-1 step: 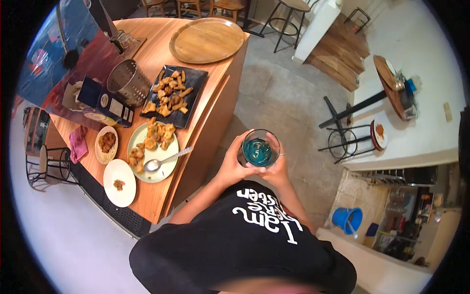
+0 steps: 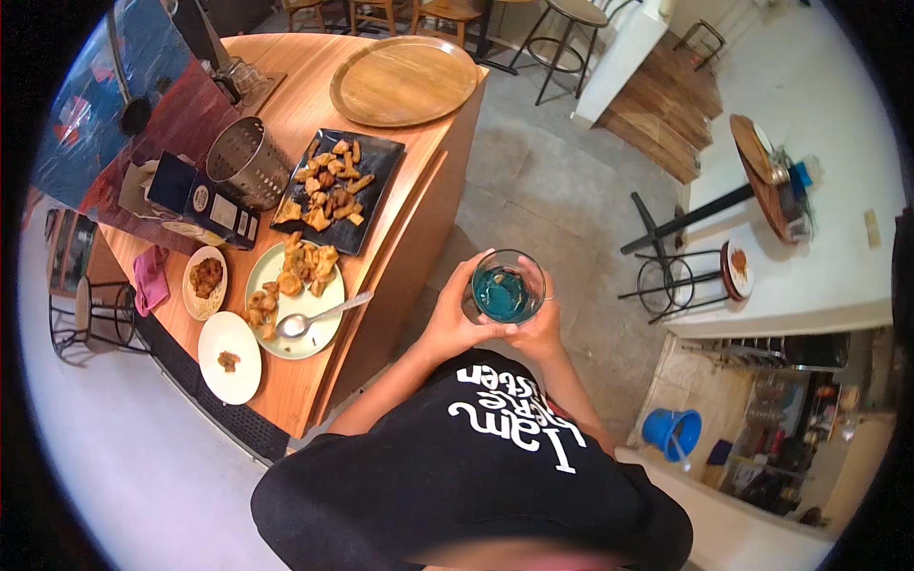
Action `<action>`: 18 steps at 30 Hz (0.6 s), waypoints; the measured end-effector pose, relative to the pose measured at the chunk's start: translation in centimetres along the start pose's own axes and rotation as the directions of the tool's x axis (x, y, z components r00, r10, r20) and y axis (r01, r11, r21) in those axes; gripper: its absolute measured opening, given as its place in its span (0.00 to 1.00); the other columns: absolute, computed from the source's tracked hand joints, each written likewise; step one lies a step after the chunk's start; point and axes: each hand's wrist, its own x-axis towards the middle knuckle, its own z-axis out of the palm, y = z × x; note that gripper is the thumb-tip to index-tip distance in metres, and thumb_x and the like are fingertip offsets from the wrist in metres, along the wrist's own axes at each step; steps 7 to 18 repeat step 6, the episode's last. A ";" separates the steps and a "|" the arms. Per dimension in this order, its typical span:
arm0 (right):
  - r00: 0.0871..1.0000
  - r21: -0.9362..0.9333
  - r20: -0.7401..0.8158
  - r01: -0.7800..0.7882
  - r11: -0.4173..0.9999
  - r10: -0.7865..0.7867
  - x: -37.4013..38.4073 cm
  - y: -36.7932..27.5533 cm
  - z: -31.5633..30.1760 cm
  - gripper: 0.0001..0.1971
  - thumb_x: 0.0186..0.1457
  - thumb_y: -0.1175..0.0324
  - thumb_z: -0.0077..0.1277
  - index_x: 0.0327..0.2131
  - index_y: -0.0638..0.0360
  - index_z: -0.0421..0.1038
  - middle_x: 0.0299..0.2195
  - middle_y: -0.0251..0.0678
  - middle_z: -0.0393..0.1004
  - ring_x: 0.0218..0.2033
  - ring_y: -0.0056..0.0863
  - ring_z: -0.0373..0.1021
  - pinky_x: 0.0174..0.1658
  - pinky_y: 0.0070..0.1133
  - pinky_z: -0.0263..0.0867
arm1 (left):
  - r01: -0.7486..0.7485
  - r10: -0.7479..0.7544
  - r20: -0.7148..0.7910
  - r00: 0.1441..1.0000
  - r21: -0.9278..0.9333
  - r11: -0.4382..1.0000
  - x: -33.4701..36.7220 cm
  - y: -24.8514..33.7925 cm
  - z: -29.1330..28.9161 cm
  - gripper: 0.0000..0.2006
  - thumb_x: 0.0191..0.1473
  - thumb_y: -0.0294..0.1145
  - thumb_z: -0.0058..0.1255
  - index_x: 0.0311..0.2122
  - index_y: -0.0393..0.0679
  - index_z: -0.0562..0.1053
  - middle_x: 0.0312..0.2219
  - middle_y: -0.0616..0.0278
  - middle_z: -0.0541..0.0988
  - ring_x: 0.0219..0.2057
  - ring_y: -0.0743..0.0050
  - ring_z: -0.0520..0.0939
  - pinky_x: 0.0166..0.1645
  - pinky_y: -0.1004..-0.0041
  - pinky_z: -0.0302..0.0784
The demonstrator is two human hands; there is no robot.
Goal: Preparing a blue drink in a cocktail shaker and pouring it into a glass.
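Observation:
A clear drinking glass [image 2: 507, 286] with blue-green liquid in its lower part is held upright in front of my chest, between both hands. My left hand [image 2: 457, 319] is closed round the glass's left side, its thumb along the near side. From the right, my right hand [image 2: 541, 324] wraps the other side; most of its fingers are hidden behind the glass. Left of my hands, on the wooden counter [image 2: 405, 181], a pale green plate [image 2: 328, 328] carries fried pieces and a metal spoon [image 2: 324, 315]. The glass is apart from the counter.
A black rectangular platter [image 2: 381, 157] of fried food, an oval wooden tray [image 2: 405, 81], a perforated metal holder [image 2: 249, 162], a white plate [image 2: 228, 376] and a small bowl [image 2: 205, 284] stand on the counter. Right are a round table [image 2: 762, 181], a stool [image 2: 733, 271] and a blue bucket [image 2: 666, 433].

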 end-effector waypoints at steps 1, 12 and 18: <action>0.999 -0.027 0.020 0.041 0.999 -0.040 2.0 0.1 -0.5 0.51 0.35 0.60 0.77 0.61 0.63 0.58 0.52 0.47 0.73 0.54 0.38 0.72 0.58 0.31 0.67 | 0.011 -0.011 -0.009 1.000 0.037 0.999 1.5 0.5 -0.1 0.54 0.36 0.39 0.77 0.67 0.40 0.57 0.57 0.53 0.68 0.62 0.60 0.69 0.65 0.57 0.65; 0.979 -0.007 0.132 0.159 0.987 -0.156 11.7 0.1 -1.4 0.52 0.35 0.60 0.78 0.62 0.62 0.57 0.51 0.47 0.75 0.52 0.39 0.74 0.55 0.31 0.70 | 0.009 -0.017 -0.128 0.992 -0.063 0.998 6.9 -1.5 -1.0 0.57 0.39 0.41 0.76 0.70 0.43 0.51 0.62 0.51 0.65 0.63 0.57 0.68 0.65 0.56 0.65; 0.979 -0.007 0.132 0.159 0.987 -0.156 11.7 0.1 -1.4 0.52 0.35 0.60 0.78 0.62 0.62 0.57 0.51 0.47 0.75 0.52 0.39 0.74 0.55 0.31 0.70 | 0.009 -0.017 -0.128 0.992 -0.063 0.998 6.9 -1.5 -1.0 0.57 0.39 0.41 0.76 0.70 0.43 0.51 0.62 0.51 0.65 0.63 0.57 0.68 0.65 0.56 0.65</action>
